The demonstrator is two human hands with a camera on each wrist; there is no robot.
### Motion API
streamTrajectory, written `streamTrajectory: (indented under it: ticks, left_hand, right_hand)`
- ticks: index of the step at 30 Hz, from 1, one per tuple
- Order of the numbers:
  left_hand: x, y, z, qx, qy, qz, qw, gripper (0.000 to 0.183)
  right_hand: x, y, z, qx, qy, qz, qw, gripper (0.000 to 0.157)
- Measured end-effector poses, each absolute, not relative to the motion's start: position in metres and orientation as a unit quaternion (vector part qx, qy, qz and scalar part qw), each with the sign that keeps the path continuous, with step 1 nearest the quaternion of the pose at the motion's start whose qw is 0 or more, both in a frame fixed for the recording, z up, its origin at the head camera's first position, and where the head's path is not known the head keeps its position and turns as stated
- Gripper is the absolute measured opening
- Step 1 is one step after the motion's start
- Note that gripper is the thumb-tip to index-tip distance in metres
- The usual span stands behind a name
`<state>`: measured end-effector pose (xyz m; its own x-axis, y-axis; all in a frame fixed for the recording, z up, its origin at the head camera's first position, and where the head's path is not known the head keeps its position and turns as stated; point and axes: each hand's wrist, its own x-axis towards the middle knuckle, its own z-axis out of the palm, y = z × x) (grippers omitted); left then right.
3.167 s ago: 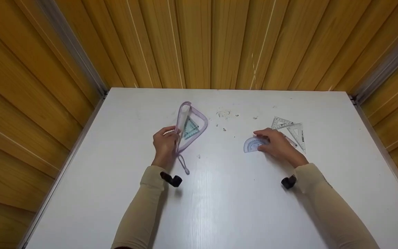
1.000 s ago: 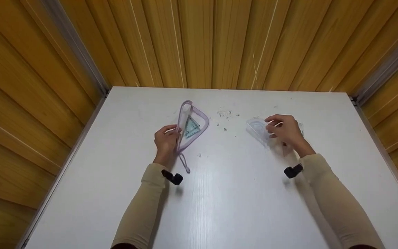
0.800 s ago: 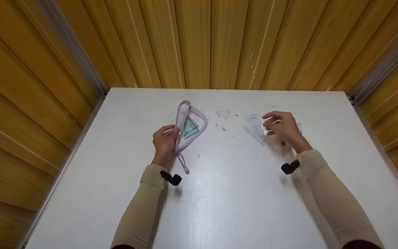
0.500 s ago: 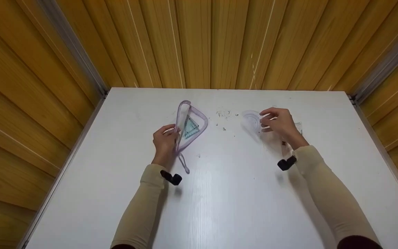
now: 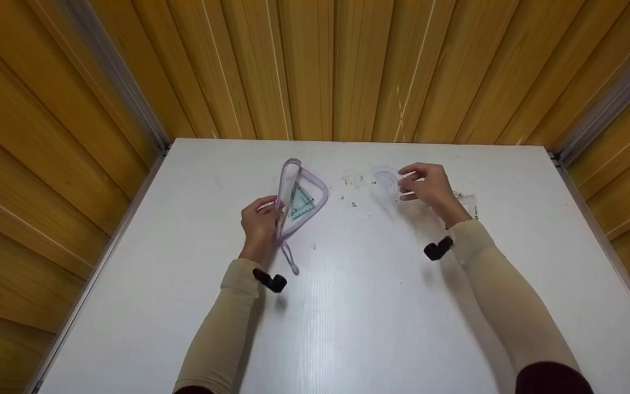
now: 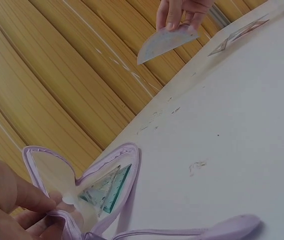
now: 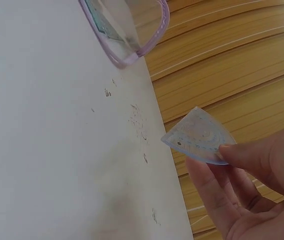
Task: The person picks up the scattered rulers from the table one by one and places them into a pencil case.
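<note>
In the head view my left hand holds the near-left side of a lilac-trimmed clear zip pouch, which gapes open on the table. A teal set square lies in the pouch; in the left wrist view a clear piece overlaps it. My right hand pinches a clear, bluish protractor between thumb and fingers. The left wrist view shows that protractor raised above the tabletop, apart from the pouch. Clear set squares lie on the table behind my right wrist, partly hidden by it.
The white table meets yellow wood-slat walls at its back and sides. Small dark marks dot its surface between the hands. A lilac wrist strap trails from the pouch toward the front.
My right hand has lifted the protractor from beside the clear set squares and carried it left and toward the back. My left hand and the pouch have stayed nearly still.
</note>
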<state>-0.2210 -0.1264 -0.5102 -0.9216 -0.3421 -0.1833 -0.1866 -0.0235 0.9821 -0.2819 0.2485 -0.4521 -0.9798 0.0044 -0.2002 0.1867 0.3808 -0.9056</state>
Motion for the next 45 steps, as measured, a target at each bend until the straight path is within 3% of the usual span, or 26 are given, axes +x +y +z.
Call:
streamTrajectory:
  ticks: [45]
  left_hand:
    - [-0.220,-0.124,-0.509,0.203,-0.698,-0.684,0.066,0.028]
  right_hand:
    - [-0.319,0.188,-0.462,0.056,0.799,-0.590,0.103,0.030]
